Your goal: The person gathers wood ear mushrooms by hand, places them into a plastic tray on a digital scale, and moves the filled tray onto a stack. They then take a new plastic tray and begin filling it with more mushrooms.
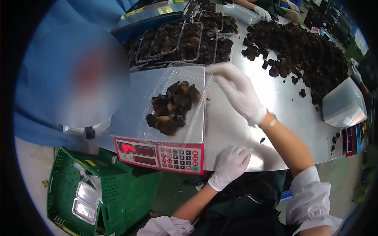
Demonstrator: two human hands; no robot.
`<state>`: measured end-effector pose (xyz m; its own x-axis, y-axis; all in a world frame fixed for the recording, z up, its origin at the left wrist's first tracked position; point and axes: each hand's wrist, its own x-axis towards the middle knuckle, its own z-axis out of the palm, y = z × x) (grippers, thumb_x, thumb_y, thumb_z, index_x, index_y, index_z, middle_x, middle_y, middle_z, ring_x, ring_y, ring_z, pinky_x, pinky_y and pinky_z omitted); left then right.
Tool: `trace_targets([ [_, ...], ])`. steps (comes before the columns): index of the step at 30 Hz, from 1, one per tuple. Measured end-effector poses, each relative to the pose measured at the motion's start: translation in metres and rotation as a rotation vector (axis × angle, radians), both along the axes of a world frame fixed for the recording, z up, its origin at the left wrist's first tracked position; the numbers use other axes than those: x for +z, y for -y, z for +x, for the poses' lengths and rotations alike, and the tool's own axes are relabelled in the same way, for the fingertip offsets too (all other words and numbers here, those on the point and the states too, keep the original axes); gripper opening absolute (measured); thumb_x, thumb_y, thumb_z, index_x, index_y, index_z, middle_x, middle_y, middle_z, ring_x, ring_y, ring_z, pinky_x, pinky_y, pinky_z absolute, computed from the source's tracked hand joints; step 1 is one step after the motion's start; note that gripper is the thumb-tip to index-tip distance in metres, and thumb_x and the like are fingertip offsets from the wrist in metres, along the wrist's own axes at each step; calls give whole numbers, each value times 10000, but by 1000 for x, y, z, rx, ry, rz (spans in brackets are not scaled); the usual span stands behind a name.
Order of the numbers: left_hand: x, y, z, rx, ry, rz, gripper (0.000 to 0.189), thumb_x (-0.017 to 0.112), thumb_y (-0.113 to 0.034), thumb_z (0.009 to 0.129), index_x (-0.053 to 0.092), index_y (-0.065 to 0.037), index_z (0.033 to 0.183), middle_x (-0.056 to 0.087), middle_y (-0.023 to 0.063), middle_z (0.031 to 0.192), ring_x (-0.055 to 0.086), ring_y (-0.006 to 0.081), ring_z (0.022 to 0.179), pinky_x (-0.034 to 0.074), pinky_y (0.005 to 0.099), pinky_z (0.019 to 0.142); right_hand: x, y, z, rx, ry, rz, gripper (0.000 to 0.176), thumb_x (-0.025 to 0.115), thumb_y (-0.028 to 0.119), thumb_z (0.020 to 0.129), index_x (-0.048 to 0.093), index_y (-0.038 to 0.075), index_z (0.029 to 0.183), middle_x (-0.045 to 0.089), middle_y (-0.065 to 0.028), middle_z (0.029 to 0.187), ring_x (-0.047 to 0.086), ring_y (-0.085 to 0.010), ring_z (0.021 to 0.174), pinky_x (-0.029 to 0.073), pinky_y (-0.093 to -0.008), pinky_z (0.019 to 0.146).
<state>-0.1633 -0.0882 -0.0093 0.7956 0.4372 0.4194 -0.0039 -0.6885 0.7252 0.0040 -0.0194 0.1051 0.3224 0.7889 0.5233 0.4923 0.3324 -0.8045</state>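
The right hand (240, 92), in a white glove, reaches far and left across the steel surface (240, 133). Its fingers are stretched out almost straight and its fingertips touch the far right corner of a clear plastic tray (195, 129). It grips nothing that can be seen, though motion blur hides whether the tips pinch the rim. The left hand (230, 165), also in a white glove, rests on the near edge of the surface just right of the scale's keypad. Its fingers are loosely curled and it holds nothing.

The one tray stands on the platform of a red-fronted electronic scale (159, 154) at the near left of the surface, with its red display lit. A single heap of dark wood ear mushrooms (173, 108) lies in the middle of the tray.

Beyond the scale sit at least four filled trays (185, 39), overlapping so that the full number cannot be told. One large pile of loose mushrooms (307, 51) spreads over the far right of the surface, with a few stray pieces near it. One stack of empty trays (342, 104) lies on its side at the right. Beside it, at the edge, shows part of a second scale (350, 139).

Below the surface at the near left is one green crate (118, 188) with two sealed trays (86, 200) in it. A person in blue (35, 118) stands at the left. Two other gloved hands show, one at the far end (262, 12) and one at the right (355, 72).
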Motion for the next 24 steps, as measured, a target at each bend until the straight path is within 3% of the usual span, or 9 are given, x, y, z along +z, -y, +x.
trace_targets([
  [3, 2, -2, -2, 25, 68, -32, 134, 681, -23, 803, 686, -55, 933, 680, 93, 893, 642, 311, 792, 522, 408, 701, -74, 55, -7, -152, -156, -168, 403, 506, 9, 927, 546, 7, 1328, 577, -201, 1294, 563, -349, 1234, 438, -384, 1071],
  [7, -4, -5, -10, 37, 64, -61, 83, 682, -39, 770, 622, -73, 724, 598, 85, 695, 606, 289, 654, 487, 416, 592, -109, 100, -39, -175, 284, -413, 603, 533, 111, 953, 320, -34, 1498, 328, -275, 1538, 297, -410, 1451, 249, -478, 1202],
  [8, -2, -5, -11, 44, 50, -78, 79, 669, -24, 773, 627, -72, 725, 592, 88, 688, 600, 289, 647, 483, 412, 587, -106, 98, -36, -166, 358, -473, 656, 516, 277, 984, 296, -75, 1492, 317, -287, 1540, 276, -406, 1461, 215, -482, 1209],
  [9, 2, -4, -11, 55, 30, -91, 82, 656, -10, 776, 632, -70, 725, 587, 92, 681, 595, 290, 641, 478, 408, 582, -107, 95, -32, -205, 349, -484, 656, 516, 277, 984, 296, -75, 1492, 317, -287, 1540, 276, -406, 1461, 215, -482, 1209],
  [11, 8, -2, -11, 105, -11, -354, 72, 645, 5, 826, 667, -54, 791, 621, 74, 717, 612, 231, 636, 475, 342, 568, -114, 81, -21, -410, 682, -681, 707, 463, 406, 997, 302, -69, 1495, 315, -266, 1555, 272, -379, 1471, 199, -477, 1210],
  [16, 3, -3, -4, 93, 25, -366, 86, 639, 3, 843, 703, -44, 876, 661, 85, 789, 623, 237, 663, 493, 336, 605, -128, 75, 14, -751, 598, -752, 749, 475, 444, 986, 284, -57, 1508, 312, -249, 1565, 276, -364, 1471, 191, -492, 1207],
  [21, 3, -3, -3, 41, -85, -221, 90, 659, -27, 838, 711, -56, 905, 678, 90, 830, 630, 281, 770, 509, 382, 726, -131, 192, 22, -1080, 327, -920, 743, 490, 402, 976, 253, -31, 1530, 274, -256, 1582, 234, -387, 1484, 142, -525, 1214],
  [23, 1, -1, 0, 38, -91, -113, 154, 677, -53, 830, 714, -72, 978, 688, 78, 948, 619, 288, 900, 492, 398, 830, -139, 280, 31, -1201, 361, -1040, 702, 500, 364, 974, 294, -31, 1517, 318, -258, 1559, 282, -386, 1463, 190, -493, 1208],
  [24, 1, 0, 1, 33, -74, -119, 154, 677, -53, 830, 714, -72, 978, 688, 78, 948, 619, 288, 900, 492, 398, 830, -133, 324, 35, -1294, 418, -1122, 650, 524, 349, 956, 379, -19, 1473, 365, -252, 1532, 329, -394, 1428, 271, -488, 1166],
])
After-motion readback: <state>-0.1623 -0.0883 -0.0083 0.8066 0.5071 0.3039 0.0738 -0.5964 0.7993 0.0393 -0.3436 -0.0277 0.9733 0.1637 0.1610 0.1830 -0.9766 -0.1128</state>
